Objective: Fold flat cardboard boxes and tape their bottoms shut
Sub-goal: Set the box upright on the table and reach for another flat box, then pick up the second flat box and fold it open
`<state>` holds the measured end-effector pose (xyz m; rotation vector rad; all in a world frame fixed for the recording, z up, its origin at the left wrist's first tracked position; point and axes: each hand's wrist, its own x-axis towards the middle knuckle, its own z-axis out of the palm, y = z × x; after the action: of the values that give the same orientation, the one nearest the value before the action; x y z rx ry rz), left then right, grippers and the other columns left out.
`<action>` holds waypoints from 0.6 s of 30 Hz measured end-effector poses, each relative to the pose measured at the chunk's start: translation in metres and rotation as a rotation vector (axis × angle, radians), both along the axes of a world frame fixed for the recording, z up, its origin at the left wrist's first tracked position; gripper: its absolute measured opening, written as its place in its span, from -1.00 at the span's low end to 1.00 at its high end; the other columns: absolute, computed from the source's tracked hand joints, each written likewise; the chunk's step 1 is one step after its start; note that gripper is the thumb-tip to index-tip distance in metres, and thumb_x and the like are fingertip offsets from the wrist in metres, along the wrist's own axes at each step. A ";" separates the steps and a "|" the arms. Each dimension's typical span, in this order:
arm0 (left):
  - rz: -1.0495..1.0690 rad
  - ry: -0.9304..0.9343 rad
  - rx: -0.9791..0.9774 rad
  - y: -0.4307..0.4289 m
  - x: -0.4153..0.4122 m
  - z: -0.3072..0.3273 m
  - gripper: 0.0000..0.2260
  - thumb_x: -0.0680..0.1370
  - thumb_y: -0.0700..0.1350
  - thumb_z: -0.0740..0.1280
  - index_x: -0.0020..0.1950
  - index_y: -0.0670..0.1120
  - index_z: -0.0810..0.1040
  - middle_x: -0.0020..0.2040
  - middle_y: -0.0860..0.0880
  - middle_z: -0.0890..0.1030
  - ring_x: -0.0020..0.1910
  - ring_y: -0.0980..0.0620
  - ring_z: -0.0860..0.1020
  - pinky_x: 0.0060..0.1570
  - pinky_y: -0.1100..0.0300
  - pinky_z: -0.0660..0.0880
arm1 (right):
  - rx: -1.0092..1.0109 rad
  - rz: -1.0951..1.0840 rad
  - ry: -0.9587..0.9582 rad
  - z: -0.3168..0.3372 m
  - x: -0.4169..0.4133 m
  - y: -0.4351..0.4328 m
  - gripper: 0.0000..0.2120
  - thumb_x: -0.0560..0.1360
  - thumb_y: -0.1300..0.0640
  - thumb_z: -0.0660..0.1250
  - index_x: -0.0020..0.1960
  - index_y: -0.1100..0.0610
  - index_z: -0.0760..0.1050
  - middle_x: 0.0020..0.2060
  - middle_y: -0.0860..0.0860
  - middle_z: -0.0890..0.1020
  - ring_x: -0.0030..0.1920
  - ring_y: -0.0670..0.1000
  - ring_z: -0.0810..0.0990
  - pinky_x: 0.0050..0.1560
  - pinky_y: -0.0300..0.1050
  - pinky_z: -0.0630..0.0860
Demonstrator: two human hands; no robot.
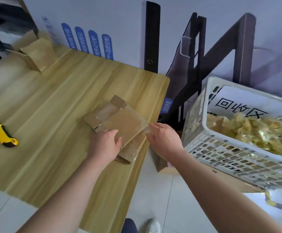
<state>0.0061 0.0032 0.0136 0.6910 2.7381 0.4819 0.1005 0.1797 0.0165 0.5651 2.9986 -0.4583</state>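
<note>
A flat brown cardboard box (120, 121) with old tape on it lies near the right edge of the wooden table (52, 101). My left hand (105, 145) rests on its near left corner, fingers spread flat and thumb on the top face. Just right of the box, at the table's edge, my right hand (163, 140) hovers with fingers straight; its fingertips reach the box's right corner. More flattened cardboard (130, 152) lies under the box.
A yellow utility knife (5, 134) lies at the table's left. Folded cardboard boxes (36, 52) stand at the far left corner. A white plastic crate (221, 148) with yellowish scraps stands right of the table. Dark frames (204, 64) lean on the wall.
</note>
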 end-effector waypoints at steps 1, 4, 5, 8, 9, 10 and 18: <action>0.036 -0.011 -0.008 0.000 0.001 -0.002 -0.64 0.61 0.01 0.25 0.38 -0.07 0.49 0.25 -0.09 0.58 0.19 -0.11 0.54 0.10 0.10 0.46 | -0.009 0.021 -0.011 -0.002 -0.004 0.003 -0.56 0.62 -0.04 0.14 0.46 0.09 0.33 0.34 0.01 0.50 0.37 0.05 0.41 0.41 -0.07 0.25; 0.124 -0.042 -0.025 0.001 0.000 -0.012 -0.61 0.60 0.02 0.24 0.41 -0.07 0.45 0.29 -0.11 0.55 0.23 -0.13 0.53 0.12 0.06 0.46 | -0.039 0.071 -0.059 -0.007 -0.018 0.013 -0.56 0.63 -0.04 0.12 0.46 0.09 0.31 0.36 0.02 0.47 0.38 0.08 0.38 0.37 -0.05 0.28; 0.149 -0.046 -0.027 0.002 -0.002 -0.016 -0.61 0.61 0.01 0.24 0.40 -0.09 0.44 0.29 -0.12 0.54 0.23 -0.13 0.53 0.13 0.04 0.47 | -0.040 0.090 -0.071 -0.010 -0.024 0.016 -0.57 0.63 -0.04 0.12 0.46 0.09 0.32 0.35 0.02 0.48 0.37 0.09 0.39 0.35 -0.05 0.29; 0.212 -0.066 -0.049 0.005 -0.009 -0.029 -0.61 0.61 0.01 0.23 0.39 -0.12 0.43 0.27 -0.15 0.54 0.22 -0.15 0.53 0.12 0.03 0.47 | -0.044 0.132 -0.112 -0.018 -0.043 0.023 -0.60 0.63 -0.02 0.13 0.40 0.11 0.37 0.30 0.04 0.51 0.31 0.11 0.43 0.29 -0.06 0.33; 0.234 -0.075 -0.063 0.006 -0.012 -0.033 -0.59 0.61 0.02 0.23 0.41 -0.12 0.41 0.27 -0.15 0.54 0.23 -0.15 0.52 0.12 0.04 0.47 | -0.045 0.140 -0.120 -0.021 -0.050 0.025 -0.62 0.63 -0.02 0.13 0.38 0.12 0.38 0.28 0.04 0.53 0.28 0.12 0.45 0.26 -0.05 0.35; 0.259 -0.089 -0.082 0.008 -0.014 -0.038 -0.57 0.61 0.04 0.22 0.42 -0.12 0.39 0.27 -0.15 0.54 0.23 -0.16 0.51 0.13 0.04 0.46 | -0.046 0.148 -0.131 -0.025 -0.057 0.028 -0.63 0.63 -0.02 0.13 0.36 0.12 0.39 0.26 0.04 0.53 0.26 0.13 0.47 0.23 -0.05 0.37; 0.368 -0.213 -0.117 0.016 -0.024 -0.067 -0.43 0.56 0.13 0.29 0.47 -0.13 0.28 0.25 -0.16 0.53 0.25 -0.16 0.47 0.20 0.04 0.43 | -0.160 0.173 -0.255 -0.056 -0.098 0.044 -0.55 0.62 -0.07 0.12 0.43 0.11 0.24 0.29 0.06 0.44 0.21 0.13 0.48 0.10 0.02 0.48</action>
<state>-0.0175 0.0195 -0.0532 0.0964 2.6647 0.4379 0.0029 0.2238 -0.0393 0.3202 2.7074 -0.5604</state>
